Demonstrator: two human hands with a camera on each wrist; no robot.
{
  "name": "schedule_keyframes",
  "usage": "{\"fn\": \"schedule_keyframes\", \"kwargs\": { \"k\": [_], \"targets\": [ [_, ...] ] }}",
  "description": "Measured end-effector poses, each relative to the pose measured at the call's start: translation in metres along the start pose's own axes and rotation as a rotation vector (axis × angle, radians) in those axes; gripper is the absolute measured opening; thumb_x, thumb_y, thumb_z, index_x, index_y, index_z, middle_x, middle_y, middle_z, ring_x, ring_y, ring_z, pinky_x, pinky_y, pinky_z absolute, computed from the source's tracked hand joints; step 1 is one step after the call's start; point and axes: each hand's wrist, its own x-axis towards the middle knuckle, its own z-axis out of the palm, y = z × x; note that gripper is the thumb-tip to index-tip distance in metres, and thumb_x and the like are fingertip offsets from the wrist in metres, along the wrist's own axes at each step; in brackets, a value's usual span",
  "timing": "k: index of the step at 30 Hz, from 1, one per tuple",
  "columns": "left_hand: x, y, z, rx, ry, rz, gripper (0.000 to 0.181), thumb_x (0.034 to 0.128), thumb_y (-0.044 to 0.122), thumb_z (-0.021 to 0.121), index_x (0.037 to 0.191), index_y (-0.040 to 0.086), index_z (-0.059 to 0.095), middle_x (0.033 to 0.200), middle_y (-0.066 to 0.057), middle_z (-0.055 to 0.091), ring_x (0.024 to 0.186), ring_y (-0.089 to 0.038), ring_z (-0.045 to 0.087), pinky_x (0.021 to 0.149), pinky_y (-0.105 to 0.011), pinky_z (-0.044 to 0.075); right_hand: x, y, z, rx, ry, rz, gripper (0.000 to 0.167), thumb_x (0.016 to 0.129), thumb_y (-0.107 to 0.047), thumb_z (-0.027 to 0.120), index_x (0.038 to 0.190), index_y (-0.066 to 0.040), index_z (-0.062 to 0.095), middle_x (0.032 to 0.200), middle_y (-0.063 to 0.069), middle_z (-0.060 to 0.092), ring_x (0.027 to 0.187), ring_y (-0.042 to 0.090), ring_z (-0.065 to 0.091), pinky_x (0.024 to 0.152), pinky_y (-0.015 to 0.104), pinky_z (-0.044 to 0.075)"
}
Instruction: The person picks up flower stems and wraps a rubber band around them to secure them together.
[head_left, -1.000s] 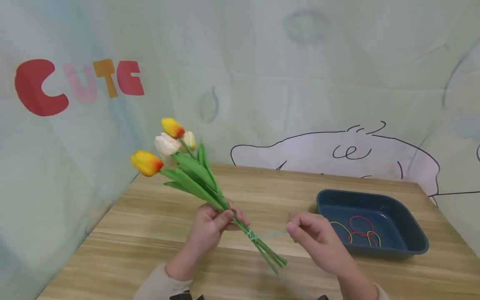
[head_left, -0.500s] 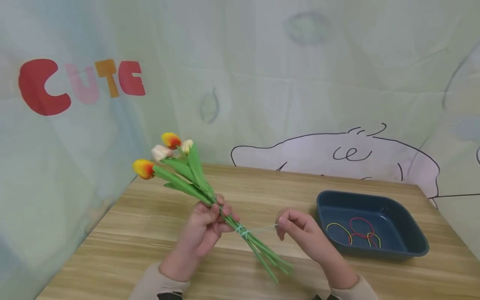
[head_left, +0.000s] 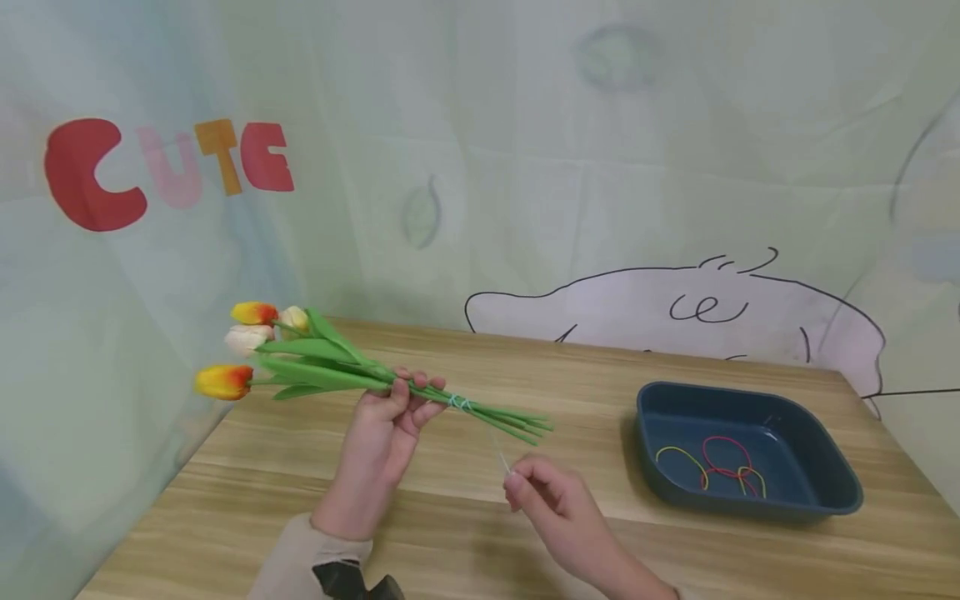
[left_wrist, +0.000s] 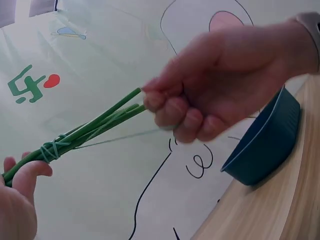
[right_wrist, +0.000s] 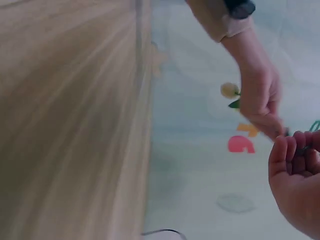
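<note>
My left hand (head_left: 378, 433) grips a bunch of artificial tulips (head_left: 322, 368) by the stems, below the leaves. Yellow-orange and pale blooms point left; the stem ends point right, and the bunch lies nearly level above the table. A light blue rubber band (head_left: 460, 403) is wound in crossing loops around the stems, just beyond my left fingers. My right hand (head_left: 558, 512) pinches a stretched length of that band, pulling it down toward me. In the left wrist view the wound band (left_wrist: 51, 150) shows closely, and the right hand (left_wrist: 215, 85) overlaps the stem ends.
A dark blue tray (head_left: 806, 467) stands at the right of the wooden table (head_left: 420, 533). Inside lie a few loose rubber bands, red (head_left: 725, 437) and yellow (head_left: 678, 451). A printed cloth backdrop (head_left: 525, 208) hangs behind and at the left.
The bunch has turned from slanting to nearly level, its blooms moving left and down. My right hand has moved left and toward me, below the stems, still pinching the stretched rubber band.
</note>
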Motion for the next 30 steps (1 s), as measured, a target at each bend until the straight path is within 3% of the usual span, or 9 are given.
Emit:
{"fn": "schedule_keyframes", "kwargs": {
  "k": [3, 6, 11, 14, 18, 22, 26, 30],
  "targets": [
    [0.002, 0.0, -0.002, 0.075, 0.011, 0.032, 0.023, 0.0989, 0.011, 0.044, 0.084, 0.008, 0.061, 0.083, -0.003, 0.065, 0.087, -0.016, 0.07, 0.081, -0.028, 0.061, -0.003, -0.01, -0.002, -0.155, 0.069, -0.113, 0.014, 0.098, -0.001, 0.052, 0.09, -0.007, 0.061, 0.078, 0.0, 0.059, 0.073, 0.009, 0.057, 0.067, 0.024, 0.056],
    [0.002, 0.0, -0.002, 0.175, -0.002, 0.084, 0.019, 0.0979, 0.013, 0.048, 0.084, 0.01, 0.061, 0.082, -0.002, 0.065, 0.086, -0.015, 0.07, 0.079, -0.03, 0.061, -0.005, -0.021, -0.01, -0.275, 0.132, -0.14, 0.015, 0.096, -0.001, 0.055, 0.091, -0.013, 0.063, 0.078, -0.006, 0.058, 0.073, 0.005, 0.055, 0.065, 0.021, 0.053],
    [-0.001, 0.002, 0.002, 0.311, -0.124, 0.199, 0.016, 0.0972, 0.012, 0.049, 0.087, 0.009, 0.06, 0.082, -0.001, 0.066, 0.084, -0.015, 0.07, 0.076, -0.031, 0.062, -0.004, -0.033, -0.029, -0.326, 0.139, -0.158, 0.016, 0.093, 0.0, 0.06, 0.088, -0.014, 0.064, 0.072, -0.006, 0.056, 0.068, 0.005, 0.052, 0.057, 0.02, 0.049],
    [-0.002, 0.003, 0.003, 0.342, -0.219, 0.222, 0.017, 0.0983, 0.01, 0.046, 0.088, 0.008, 0.06, 0.082, -0.001, 0.067, 0.083, -0.015, 0.07, 0.074, -0.031, 0.063, -0.002, -0.036, -0.04, -0.284, 0.092, -0.168, 0.017, 0.092, 0.003, 0.059, 0.087, -0.012, 0.064, 0.071, -0.003, 0.056, 0.067, 0.007, 0.052, 0.055, 0.021, 0.048],
    [-0.003, 0.004, 0.002, 0.328, -0.325, 0.165, 0.02, 0.1001, 0.009, 0.043, 0.09, 0.008, 0.06, 0.084, 0.0, 0.067, 0.083, -0.014, 0.07, 0.074, -0.03, 0.062, -0.001, -0.036, -0.049, -0.184, 0.024, -0.133, 0.015, 0.094, 0.003, 0.056, 0.089, -0.009, 0.063, 0.075, 0.001, 0.054, 0.069, 0.01, 0.05, 0.053, 0.025, 0.047],
    [-0.003, 0.005, 0.001, 0.212, -0.368, 0.062, 0.024, 0.1014, 0.011, 0.04, 0.091, 0.009, 0.061, 0.085, 0.0, 0.067, 0.084, -0.014, 0.07, 0.074, -0.027, 0.062, -0.001, -0.035, -0.051, -0.091, -0.026, -0.136, 0.017, 0.094, 0.007, 0.054, 0.09, -0.008, 0.06, 0.076, 0.004, 0.051, 0.07, 0.011, 0.048, 0.051, 0.027, 0.046],
    [-0.004, 0.005, 0.0, 0.061, -0.343, -0.023, 0.025, 0.1023, 0.011, 0.038, 0.093, 0.008, 0.061, 0.085, -0.001, 0.066, 0.084, -0.014, 0.07, 0.075, -0.024, 0.061, -0.001, -0.034, -0.05, -0.075, -0.06, -0.209, 0.023, 0.092, 0.013, 0.052, 0.091, -0.009, 0.059, 0.077, 0.004, 0.051, 0.072, 0.012, 0.049, 0.054, 0.028, 0.048],
    [-0.006, 0.004, 0.001, -0.024, -0.25, -0.068, 0.021, 0.1022, 0.011, 0.041, 0.092, 0.007, 0.06, 0.083, -0.002, 0.065, 0.083, -0.014, 0.07, 0.075, -0.023, 0.061, -0.002, -0.035, -0.048, -0.12, -0.047, -0.308, 0.028, 0.089, 0.017, 0.052, 0.09, -0.01, 0.058, 0.08, 0.002, 0.055, 0.073, 0.013, 0.052, 0.059, 0.028, 0.051]
  ]
}}
